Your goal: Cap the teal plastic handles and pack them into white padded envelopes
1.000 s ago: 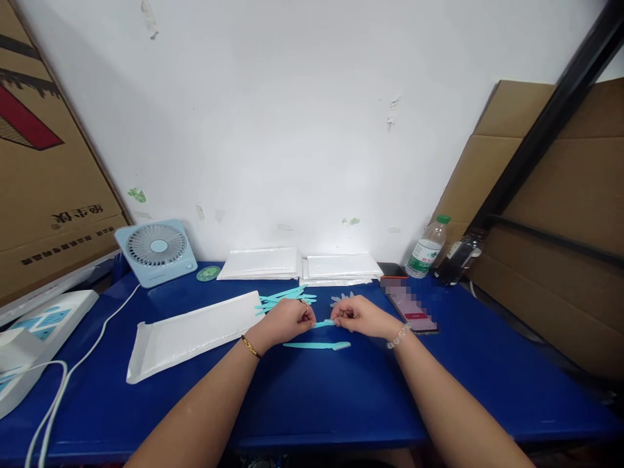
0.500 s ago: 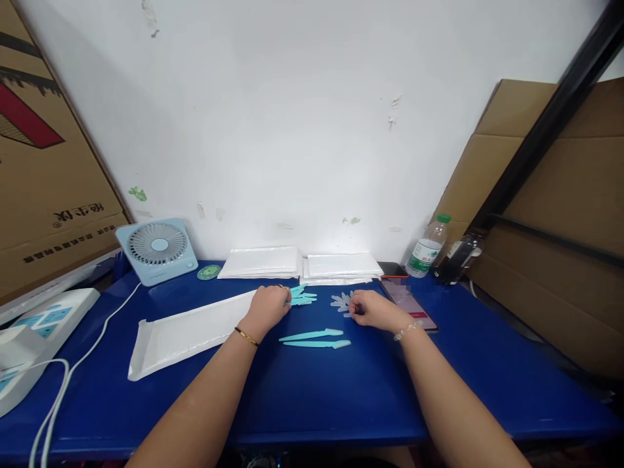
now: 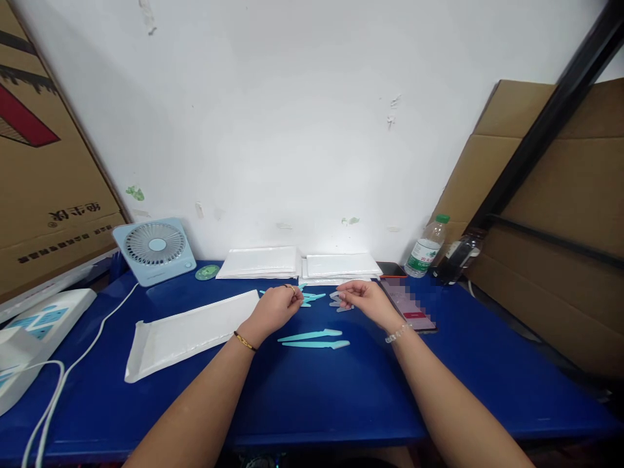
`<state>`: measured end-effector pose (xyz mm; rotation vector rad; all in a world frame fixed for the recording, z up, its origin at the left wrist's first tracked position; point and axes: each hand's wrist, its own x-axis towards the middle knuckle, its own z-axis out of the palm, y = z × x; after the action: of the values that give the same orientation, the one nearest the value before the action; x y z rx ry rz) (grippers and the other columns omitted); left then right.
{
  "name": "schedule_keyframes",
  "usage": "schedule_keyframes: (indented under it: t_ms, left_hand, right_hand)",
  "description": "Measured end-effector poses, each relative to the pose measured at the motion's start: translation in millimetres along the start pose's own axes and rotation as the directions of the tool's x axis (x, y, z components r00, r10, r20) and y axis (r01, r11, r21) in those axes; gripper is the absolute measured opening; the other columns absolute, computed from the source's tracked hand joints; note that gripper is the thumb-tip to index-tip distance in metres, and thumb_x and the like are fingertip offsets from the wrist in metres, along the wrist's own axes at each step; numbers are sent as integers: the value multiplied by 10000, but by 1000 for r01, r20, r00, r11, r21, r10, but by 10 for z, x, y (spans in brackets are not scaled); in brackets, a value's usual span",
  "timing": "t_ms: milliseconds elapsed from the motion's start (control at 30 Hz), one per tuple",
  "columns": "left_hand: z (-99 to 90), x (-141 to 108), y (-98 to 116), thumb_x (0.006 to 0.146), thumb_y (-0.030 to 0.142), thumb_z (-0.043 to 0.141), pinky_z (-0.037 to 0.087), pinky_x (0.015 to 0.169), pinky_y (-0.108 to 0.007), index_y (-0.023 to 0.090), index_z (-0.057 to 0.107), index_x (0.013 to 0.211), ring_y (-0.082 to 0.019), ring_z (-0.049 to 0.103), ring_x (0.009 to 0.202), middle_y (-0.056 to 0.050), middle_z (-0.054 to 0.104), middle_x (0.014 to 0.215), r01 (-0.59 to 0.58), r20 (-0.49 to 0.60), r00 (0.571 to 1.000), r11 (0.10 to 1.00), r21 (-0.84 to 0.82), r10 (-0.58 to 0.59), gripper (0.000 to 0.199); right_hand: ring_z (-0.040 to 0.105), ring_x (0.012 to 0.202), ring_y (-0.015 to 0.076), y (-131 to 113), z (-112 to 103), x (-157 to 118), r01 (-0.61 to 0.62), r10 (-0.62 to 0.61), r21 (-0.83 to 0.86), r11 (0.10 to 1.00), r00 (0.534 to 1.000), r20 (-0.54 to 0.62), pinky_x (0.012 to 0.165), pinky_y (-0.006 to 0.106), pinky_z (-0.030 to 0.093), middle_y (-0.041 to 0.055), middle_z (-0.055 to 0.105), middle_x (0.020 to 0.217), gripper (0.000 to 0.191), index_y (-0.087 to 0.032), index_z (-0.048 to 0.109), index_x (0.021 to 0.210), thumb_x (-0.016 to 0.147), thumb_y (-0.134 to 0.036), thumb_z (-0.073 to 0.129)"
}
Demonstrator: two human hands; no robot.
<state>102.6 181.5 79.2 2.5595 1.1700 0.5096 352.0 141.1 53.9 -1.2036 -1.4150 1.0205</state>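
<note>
Turquoise sticks (image 3: 312,335) with pale, angled heads, two of them, lie side by side on the blue table (image 3: 316,403) in the head view, near its middle, just in front of the hands, their heads to the right. Beyond them, a loose pile of turquoise sticks (image 3: 316,296) lies partly hidden behind the left hand (image 3: 276,307). That hand reaches in over the near side of the pile, thumb and fingers drawn narrow; whether a stick is gripped between them, I cannot tell. The right hand (image 3: 366,300) is at a small group of clear pieces (image 3: 345,309), with thumb and forefinger close together around the edge of one; I cannot tell whether it is held or only touched. The two hands are apart, with bare table between them.

Left of the left hand lies a long white envelope (image 3: 195,331), slanting across the table. Against the wall stand two stacks of white envelopes (image 3: 258,262), side by side. A light blue fan (image 3: 156,250) leans at the far left, with a green disc (image 3: 207,272) beside it. To the right of the right hand lies a phone (image 3: 407,304), and past it a clear bottle (image 3: 425,250) with a green cap stands beside a dark bottle (image 3: 458,260).
</note>
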Motion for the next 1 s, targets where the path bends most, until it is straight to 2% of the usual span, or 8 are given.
schedule_keyframes:
  t_ms: [167, 433, 600, 667, 733, 833, 900, 1000]
  left_hand:
    - [28, 7, -10, 850, 301, 425, 335, 588, -242, 205, 610, 811, -149, 549, 682, -19, 634, 750, 3, 9, 1000, 995, -96, -2, 213]
    - [55, 8, -4, 834, 367, 450, 356, 576, -242, 189, 622, 823, -142, 531, 650, -14, 628, 736, 13, 37, 999, 977, -214, -5, 247]
    - [42, -42, 61, 822, 411, 479, 399, 608, -227, 174, 638, 849, -139, 559, 682, -16, 649, 775, 13, 235, 969, 927, -374, 81, 286]
    - [42, -54, 69, 816, 405, 497, 408, 615, -220, 181, 644, 857, -138, 573, 701, -11, 661, 793, -1, 314, 939, 916, -402, 139, 271]
    - [39, -51, 43, 814, 381, 508, 414, 628, -223, 192, 647, 879, -142, 588, 719, -11, 665, 812, -7, 318, 940, 937, -349, 125, 243]
    - [33, -25, -62, 795, 293, 536, 414, 702, -260, 203, 649, 896, -174, 596, 809, -36, 655, 902, 5, 153, 988, 998, -67, 6, 176]
    - [38, -4, -148, 765, 240, 570, 403, 751, -296, 211, 654, 913, -208, 583, 894, -56, 638, 980, 38, 48, 998, 989, 142, -45, 172]
    - [64, 21, -236, 752, 215, 591, 391, 751, -320, 226, 654, 922, -233, 569, 931, -55, 631, 992, 61, 17, 998, 960, 275, -68, 182]
  right_hand:
    - [591, 520, 99, -8, 67, 4, -3, 13, 159, 987, 998, -65, 498, 220, 454, 13, 646, 659, 308, -137, 651, 806, 722, -429, 700]
    - [588, 534, 101, -62, 213, -29, -15, 13, 129, 991, 1000, 16, 502, 216, 443, 16, 640, 660, 329, -137, 657, 804, 719, -453, 692]
    - [563, 504, 97, -101, 120, -57, -53, 62, -39, 998, 965, 256, 473, 209, 397, 27, 654, 673, 333, -137, 684, 850, 711, -439, 697]
    - [542, 513, 100, -100, 21, -57, 5, 41, -182, 983, 967, 250, 490, 218, 395, 30, 651, 683, 304, -141, 690, 858, 749, -423, 660]
    - [536, 558, 113, -77, -79, -53, 98, -32, -382, 919, 984, 174, 529, 232, 401, 33, 646, 708, 233, -154, 689, 828, 778, -373, 625]
    - [554, 656, 141, -13, -168, -43, 207, -125, -672, 711, 978, 169, 595, 244, 401, 34, 636, 769, 88, -177, 676, 771, 734, -252, 649]
    - [561, 685, 146, 25, -174, -36, 246, -118, -762, 599, 969, 219, 624, 245, 398, 32, 624, 787, 46, -183, 663, 751, 709, -199, 652]
    - [556, 673, 140, 45, -127, -33, 257, -99, -809, 529, 965, 242, 626, 239, 389, 29, 604, 757, 36, -179, 634, 703, 720, -160, 608]
